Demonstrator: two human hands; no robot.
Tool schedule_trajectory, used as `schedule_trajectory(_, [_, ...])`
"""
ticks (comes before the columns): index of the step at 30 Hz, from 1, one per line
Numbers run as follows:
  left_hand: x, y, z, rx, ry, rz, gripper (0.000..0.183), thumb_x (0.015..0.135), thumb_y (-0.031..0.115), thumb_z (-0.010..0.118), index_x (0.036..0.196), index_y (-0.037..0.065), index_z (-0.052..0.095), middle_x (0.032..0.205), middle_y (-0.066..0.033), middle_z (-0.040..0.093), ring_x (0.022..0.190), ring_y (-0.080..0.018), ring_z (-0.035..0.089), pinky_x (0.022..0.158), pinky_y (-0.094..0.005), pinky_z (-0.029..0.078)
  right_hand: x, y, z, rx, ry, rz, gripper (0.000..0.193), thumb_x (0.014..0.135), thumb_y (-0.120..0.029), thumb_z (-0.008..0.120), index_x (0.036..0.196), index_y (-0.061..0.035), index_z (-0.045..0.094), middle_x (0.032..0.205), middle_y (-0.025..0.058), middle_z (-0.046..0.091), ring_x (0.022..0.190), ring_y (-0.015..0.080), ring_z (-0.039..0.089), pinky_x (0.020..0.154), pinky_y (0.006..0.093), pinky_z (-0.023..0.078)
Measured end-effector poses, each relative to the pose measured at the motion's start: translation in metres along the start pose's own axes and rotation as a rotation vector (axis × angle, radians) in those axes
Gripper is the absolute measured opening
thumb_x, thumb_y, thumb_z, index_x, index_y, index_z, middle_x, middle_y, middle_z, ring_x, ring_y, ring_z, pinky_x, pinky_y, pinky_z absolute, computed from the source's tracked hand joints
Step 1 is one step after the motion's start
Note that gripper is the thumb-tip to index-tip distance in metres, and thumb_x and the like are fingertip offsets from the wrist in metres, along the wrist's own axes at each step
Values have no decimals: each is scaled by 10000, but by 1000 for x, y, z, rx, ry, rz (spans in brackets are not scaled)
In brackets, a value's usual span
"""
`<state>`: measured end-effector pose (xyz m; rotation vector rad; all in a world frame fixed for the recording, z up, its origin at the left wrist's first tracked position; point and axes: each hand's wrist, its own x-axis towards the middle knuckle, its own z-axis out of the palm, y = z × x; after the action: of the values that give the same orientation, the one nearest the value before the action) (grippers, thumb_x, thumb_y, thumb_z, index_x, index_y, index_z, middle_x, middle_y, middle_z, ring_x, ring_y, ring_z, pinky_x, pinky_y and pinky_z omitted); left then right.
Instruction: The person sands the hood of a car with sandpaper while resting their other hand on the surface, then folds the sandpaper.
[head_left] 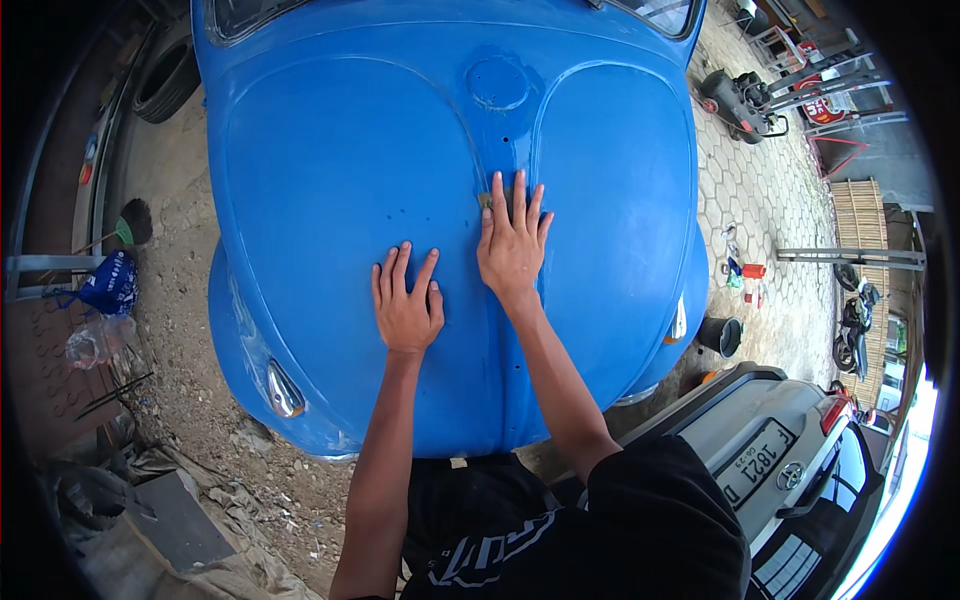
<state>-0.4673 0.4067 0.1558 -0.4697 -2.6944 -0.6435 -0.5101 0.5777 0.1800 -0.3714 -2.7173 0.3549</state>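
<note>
A blue car hood [340,160] with a raised centre ridge fills the middle of the view. My right hand [512,245] lies flat on the ridge, fingers stretched forward and apart. Under its fingers shows the edge of a small brownish flat piece [486,201], perhaps sandpaper; most of it is covered. Lower and to the left, my left hand [405,312] rests on the hood with its fingers spread, holding nothing. Beyond the right hand are a small dark hole and a round patch [498,83] on the ridge.
Chrome-rimmed lights [284,388] sit on both fenders. To the right stand a black bucket [720,337], a parked silver car [745,430] and a black wheeled machine [738,105]. A tire [166,82], a broom [134,222] and a blue bag [108,284] are at left.
</note>
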Motion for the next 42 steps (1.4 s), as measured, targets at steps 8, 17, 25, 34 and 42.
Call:
schedule_trajectory(8, [6,4,6,-28,13,6,455,942,225,493,1370,268,641,1470,-121,525,1376,-318,470,1181,-559,305,151,-14,38,16,123,-174,528,1059,-323,395,1575,-213,373,1644,122,310,1527,373,242,1204,636,173])
schedule_trajectory(17, [-2,3,1,-31,-15,-24,462,926,219,528,1368,278,646,1478,-112,521,1381,-310,468,1180,-557,308,-26,14,-10,38,-49,2,501,1081,-317,359,1558,-177,419,1639,151,317,1510,454,241,1172,680,190])
schedule_trajectory(25, [-1,4,3,-47,25,-7,448,930,214,512,1347,272,664,1471,-122,529,1369,-313,480,1178,-557,312,105,-9,17,-5,84,-114,498,1067,-326,375,1548,-212,430,1629,127,341,1521,402,244,1189,660,182])
schedule_trajectory(34, [5,-3,-1,-3,-10,-1,434,952,214,508,1363,262,637,1493,-106,495,1392,-316,444,1190,-551,295,23,2,5,29,38,-65,496,1068,-302,393,1552,-199,428,1629,153,335,1505,437,264,1194,642,188])
schedule_trajectory(42, [6,3,-2,23,23,40,427,958,217,511,1367,245,631,1476,-114,504,1383,-317,453,1181,-553,308,-166,25,-26,51,-82,130,476,1079,-310,371,1530,-197,476,1632,169,327,1521,443,225,1207,636,104])
